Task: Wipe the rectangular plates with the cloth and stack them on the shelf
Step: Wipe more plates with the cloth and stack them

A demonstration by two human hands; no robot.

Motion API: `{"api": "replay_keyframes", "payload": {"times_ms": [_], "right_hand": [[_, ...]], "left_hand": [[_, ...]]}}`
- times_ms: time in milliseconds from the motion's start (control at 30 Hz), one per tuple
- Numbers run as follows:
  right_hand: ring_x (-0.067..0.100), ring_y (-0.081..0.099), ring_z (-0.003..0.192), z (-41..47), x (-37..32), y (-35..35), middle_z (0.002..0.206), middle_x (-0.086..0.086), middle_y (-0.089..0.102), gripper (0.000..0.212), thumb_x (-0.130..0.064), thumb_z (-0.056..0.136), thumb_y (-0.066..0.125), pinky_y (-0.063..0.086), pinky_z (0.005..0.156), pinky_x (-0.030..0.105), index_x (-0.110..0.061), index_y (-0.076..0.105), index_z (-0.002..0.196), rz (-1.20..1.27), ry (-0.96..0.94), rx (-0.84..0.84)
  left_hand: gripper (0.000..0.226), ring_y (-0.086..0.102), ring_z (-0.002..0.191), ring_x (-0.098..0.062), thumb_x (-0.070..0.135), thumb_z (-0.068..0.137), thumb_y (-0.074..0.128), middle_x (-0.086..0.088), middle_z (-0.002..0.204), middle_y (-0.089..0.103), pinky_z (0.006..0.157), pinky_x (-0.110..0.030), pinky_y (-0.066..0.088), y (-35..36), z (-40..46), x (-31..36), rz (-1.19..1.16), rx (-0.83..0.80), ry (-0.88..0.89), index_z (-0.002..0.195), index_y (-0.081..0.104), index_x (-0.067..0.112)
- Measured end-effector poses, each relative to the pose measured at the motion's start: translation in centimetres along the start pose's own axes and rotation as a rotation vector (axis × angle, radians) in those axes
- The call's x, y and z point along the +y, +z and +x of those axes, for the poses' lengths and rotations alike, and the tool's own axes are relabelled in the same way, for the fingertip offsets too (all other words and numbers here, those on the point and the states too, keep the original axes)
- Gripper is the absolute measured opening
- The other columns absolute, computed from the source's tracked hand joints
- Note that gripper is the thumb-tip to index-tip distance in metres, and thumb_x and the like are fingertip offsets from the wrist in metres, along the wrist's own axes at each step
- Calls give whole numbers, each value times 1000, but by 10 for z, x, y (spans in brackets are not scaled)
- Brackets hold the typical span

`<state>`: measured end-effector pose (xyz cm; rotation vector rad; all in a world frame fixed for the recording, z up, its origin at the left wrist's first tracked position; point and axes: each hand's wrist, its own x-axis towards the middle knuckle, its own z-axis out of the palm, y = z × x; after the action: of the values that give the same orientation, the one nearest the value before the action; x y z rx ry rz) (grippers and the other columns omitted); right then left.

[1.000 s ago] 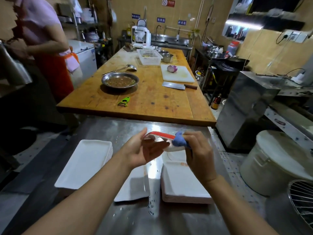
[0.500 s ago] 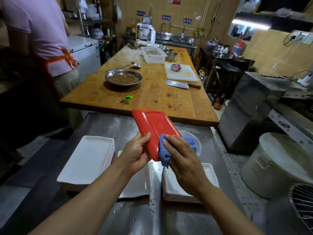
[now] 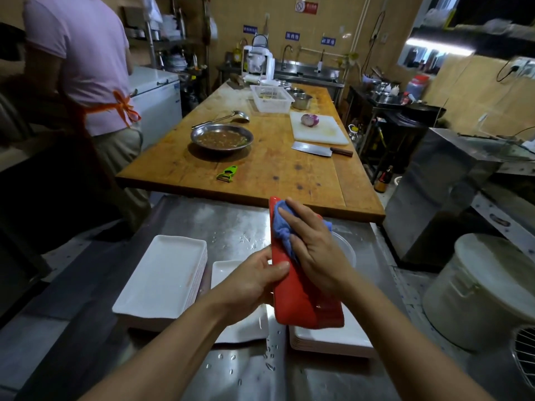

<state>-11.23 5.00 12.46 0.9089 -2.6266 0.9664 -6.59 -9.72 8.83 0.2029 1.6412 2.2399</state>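
Wiping the red underside of a rectangular plate above the steel counter

The right hand, fingers spread flat, is pressing the blue cloth against the red plate, while the left hand is pinching its near long edge, thumb on top. Stiff, probably light and wet-slick, it is best gripped by the rim. White plate stacks are waiting beneath. Blue wall signs are too blurred to read.
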Motion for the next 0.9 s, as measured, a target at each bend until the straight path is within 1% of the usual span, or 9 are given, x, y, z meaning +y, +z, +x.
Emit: {"api": "replay_keyframes", "payload": {"times_ms": [133, 233, 333, 433, 567, 667, 733, 833, 900], "right_hand": [[23, 34, 135, 21, -3, 0, 148, 6, 36, 44, -19, 92, 43, 22, 113, 36, -13, 50, 135, -176, -21, 38], [23, 46, 121, 31, -8, 1, 136, 6, 49, 43, -24, 88, 41, 29, 102, 32, -14, 57, 126, -228, -5, 69], [26, 53, 102, 35, 1, -5, 112, 11, 58, 36, -24, 91, 37, 40, 91, 41, -8, 60, 114, -131, 92, 91], [26, 52, 97, 26, 20, -12, 102, 10, 56, 25, -14, 98, 39, 40, 89, 40, -4, 59, 107, -64, 213, 104], [15, 49, 110, 8, 31, -16, 116, 5, 53, 29, -8, 99, 36, 31, 89, 16, -7, 58, 118, 90, 331, 141], [11, 47, 115, 1, 28, -14, 127, 5, 53, 34, -6, 98, 36, 32, 94, 16, -9, 55, 126, 149, 371, 191], [14, 54, 107, -10, 23, -10, 118, 5, 61, 33, -4, 97, 37, 40, 92, 22, -10, 58, 121, 181, 393, 189], [3, 56, 82, -33, 16, -3, 93, -2, 62, 30, 0, 95, 35, 43, 76, 21, -12, 61, 104, 247, 382, 157], [0, 55, 79, -46, 12, -2, 91, -7, 60, 35, 3, 95, 34, 45, 74, 19, -13, 60, 110, 251, 361, 138]], "left_hand": [[46, 57, 96, -36, 21, 80, 61, -21, 108, 62, 77, -40, 45, -3, -3, 2, 65, -32, -19, 123, 52, 8], [41, 61, 82, -25, 20, 78, 60, -12, 95, 64, 63, -26, 44, -5, -6, 6, 129, -53, -14, 117, 54, 8], [42, 61, 77, -16, 19, 79, 59, -5, 89, 63, 59, -22, 45, -9, -11, 8, 142, -61, -13, 117, 53, 4], [45, 61, 92, -25, 20, 79, 59, -12, 102, 65, 72, -32, 48, -14, -15, 7, 120, -54, 13, 122, 54, 7], [47, 57, 110, -38, 16, 79, 60, -26, 122, 59, 95, -53, 42, -13, -14, 3, 22, -39, 13, 125, 54, 7], [44, 65, 96, -31, 7, 77, 62, -21, 110, 66, 84, -43, 51, -9, -8, -2, -92, 13, 24, 120, 55, 1], [40, 70, 84, -22, 4, 76, 64, -12, 99, 72, 72, -36, 57, -11, -2, -2, -198, 69, 47, 116, 56, 4], [39, 71, 82, -20, 9, 77, 54, -9, 97, 72, 74, -36, 57, -19, 4, 2, -302, 132, 66, 116, 56, 7], [36, 71, 79, -19, 8, 76, 53, -8, 92, 73, 71, -34, 58, -22, 7, 1, -339, 155, 67, 111, 59, 7]]}}
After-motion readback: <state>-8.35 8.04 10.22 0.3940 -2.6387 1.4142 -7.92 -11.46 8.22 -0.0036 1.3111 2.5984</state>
